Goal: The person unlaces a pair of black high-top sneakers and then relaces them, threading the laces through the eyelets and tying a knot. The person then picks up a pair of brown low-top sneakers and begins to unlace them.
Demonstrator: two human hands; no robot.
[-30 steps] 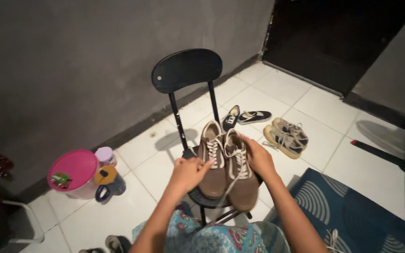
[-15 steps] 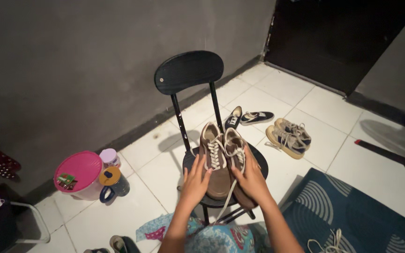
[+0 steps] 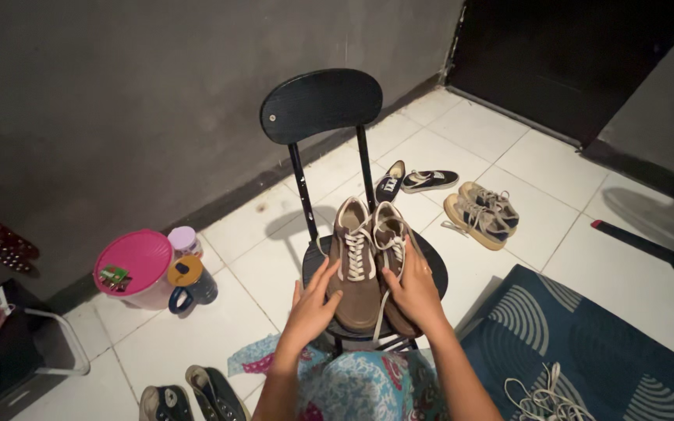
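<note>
Brown shoes (image 3: 368,261) with pale laces sit side by side on the round seat of a black chair (image 3: 320,105), toes pointing toward the person. The left hand (image 3: 313,304) lies with fingers spread against the outer side of the left shoe, touching it rather than closing round it. The right hand (image 3: 413,290) rests flat on the other shoe, fingers over its upper and a loose lace hanging just below the palm.

On the white tiled floor (image 3: 470,140) beyond the chair lie a pair of dark sneakers (image 3: 419,181) and, just beside them, a pair of tan sneakers (image 3: 484,212). To the left stand a pink-lidded bucket (image 3: 136,265) and a dark mug with an orange lid (image 3: 190,282), close together. A blue patterned rug (image 3: 587,343) lies to the right, with a tangle of white laces (image 3: 544,398) on it. Another dark pair of shoes (image 3: 193,398) shows at the lower edge.
</note>
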